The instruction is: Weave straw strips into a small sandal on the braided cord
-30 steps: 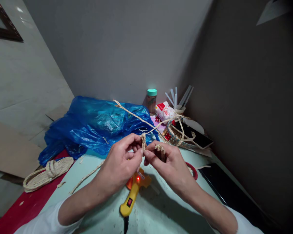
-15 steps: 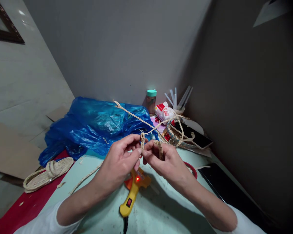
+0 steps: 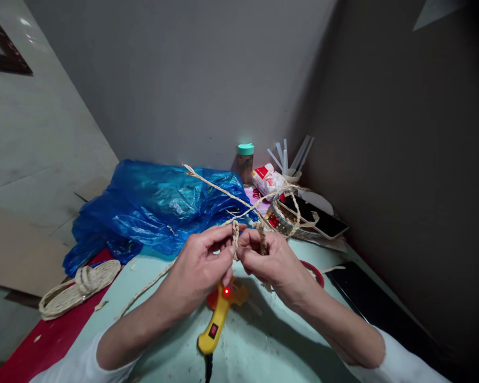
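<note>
My left hand (image 3: 199, 266) and my right hand (image 3: 269, 260) meet above the pale green table (image 3: 263, 351), both pinching a braided straw cord (image 3: 235, 234). The cord stands up between the thumbs and a second turn of it crosses my right fingers. One strand runs back over the blue plastic bag (image 3: 155, 205); another trails left across the table. A yellow glue gun (image 3: 219, 319) with a lit red lamp lies right under my hands.
A coiled bundle of straw cord (image 3: 77, 284) lies on a red surface at the left. At the back stand a teal-capped jar (image 3: 245, 162), a red and white packet (image 3: 268, 181), a cup of glue sticks (image 3: 291, 159) and a woven basket (image 3: 291, 221). Walls close in behind and right.
Both hands have drawn slightly closer together and a little farther from me, and the cord turn on my right fingers now stands more upright. The view shifted slightly.
</note>
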Tool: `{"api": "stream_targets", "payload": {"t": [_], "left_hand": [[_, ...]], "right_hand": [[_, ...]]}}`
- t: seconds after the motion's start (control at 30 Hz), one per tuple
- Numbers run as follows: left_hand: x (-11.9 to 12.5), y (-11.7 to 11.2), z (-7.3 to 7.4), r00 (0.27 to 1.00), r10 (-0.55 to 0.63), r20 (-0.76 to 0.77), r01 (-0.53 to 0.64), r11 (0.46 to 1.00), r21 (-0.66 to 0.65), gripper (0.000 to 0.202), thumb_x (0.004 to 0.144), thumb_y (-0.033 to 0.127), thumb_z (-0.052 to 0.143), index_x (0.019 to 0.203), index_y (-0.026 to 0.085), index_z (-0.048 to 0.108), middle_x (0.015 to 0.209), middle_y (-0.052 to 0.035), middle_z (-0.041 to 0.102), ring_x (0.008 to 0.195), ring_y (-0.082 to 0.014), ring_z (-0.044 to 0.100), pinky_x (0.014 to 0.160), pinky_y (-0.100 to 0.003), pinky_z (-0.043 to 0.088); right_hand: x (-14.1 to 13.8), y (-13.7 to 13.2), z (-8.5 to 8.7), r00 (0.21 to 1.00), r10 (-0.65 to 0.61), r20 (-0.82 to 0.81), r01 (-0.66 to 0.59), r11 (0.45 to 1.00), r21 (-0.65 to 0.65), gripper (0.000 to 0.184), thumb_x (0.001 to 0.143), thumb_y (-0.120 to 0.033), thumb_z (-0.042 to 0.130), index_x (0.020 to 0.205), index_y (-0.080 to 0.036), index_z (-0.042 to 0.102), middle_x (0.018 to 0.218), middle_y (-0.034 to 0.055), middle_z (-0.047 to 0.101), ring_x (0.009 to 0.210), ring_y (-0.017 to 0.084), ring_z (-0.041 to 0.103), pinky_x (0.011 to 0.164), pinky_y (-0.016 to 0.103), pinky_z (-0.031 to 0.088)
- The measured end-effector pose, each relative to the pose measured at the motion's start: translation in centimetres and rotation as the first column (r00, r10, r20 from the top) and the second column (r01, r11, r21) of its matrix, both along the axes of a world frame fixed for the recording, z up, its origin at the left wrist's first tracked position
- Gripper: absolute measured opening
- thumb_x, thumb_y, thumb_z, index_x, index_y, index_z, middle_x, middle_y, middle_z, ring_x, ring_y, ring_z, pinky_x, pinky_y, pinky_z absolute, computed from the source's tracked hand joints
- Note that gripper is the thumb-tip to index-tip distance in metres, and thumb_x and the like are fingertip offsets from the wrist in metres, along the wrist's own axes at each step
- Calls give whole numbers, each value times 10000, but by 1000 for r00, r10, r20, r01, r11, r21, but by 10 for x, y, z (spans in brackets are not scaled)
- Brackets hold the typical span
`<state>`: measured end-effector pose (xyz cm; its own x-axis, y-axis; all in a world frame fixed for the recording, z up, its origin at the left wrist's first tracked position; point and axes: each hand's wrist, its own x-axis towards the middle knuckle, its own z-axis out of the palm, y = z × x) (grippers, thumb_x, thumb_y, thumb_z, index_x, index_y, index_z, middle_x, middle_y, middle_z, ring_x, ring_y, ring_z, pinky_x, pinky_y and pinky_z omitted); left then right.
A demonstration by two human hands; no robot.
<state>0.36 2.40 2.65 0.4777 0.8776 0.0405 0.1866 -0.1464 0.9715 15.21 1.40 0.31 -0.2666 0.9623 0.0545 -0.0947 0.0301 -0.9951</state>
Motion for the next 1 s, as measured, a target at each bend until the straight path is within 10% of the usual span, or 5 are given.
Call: {"api": "stream_targets", "payload": {"t": [0.47,0.8,1.0], "left_hand": [[-15,6,4,976,-195,97,212,954,-213,413,915,334,561,1303,192,571,733,-7,532,532,-76,428,510,-232,334],[-13,7,1,983,-31,183,63,982,-177,496,877,256,628,1353,247,491,857,-12,557,557,-55,480,546,-207,377],[-14,12,2,957,-75,280,168,931,-324,422,857,149,618,1261,238,537,801,12,483,533,-32,336,466,-165,284]], "right_hand": [[7,-1,0,993,89,-76,-94,994,-55,135,698,-206,553,627,-196,439,529,-97,325,411,35,208,405,211,165],[11,-1,8,991,130,19,-131,991,19,238,830,-341,637,726,-180,496,642,-52,430,569,79,343,525,226,272],[23,5,2,977,172,128,-181,982,58,207,890,-332,561,755,-184,508,612,-70,344,512,66,257,485,235,200]]}}
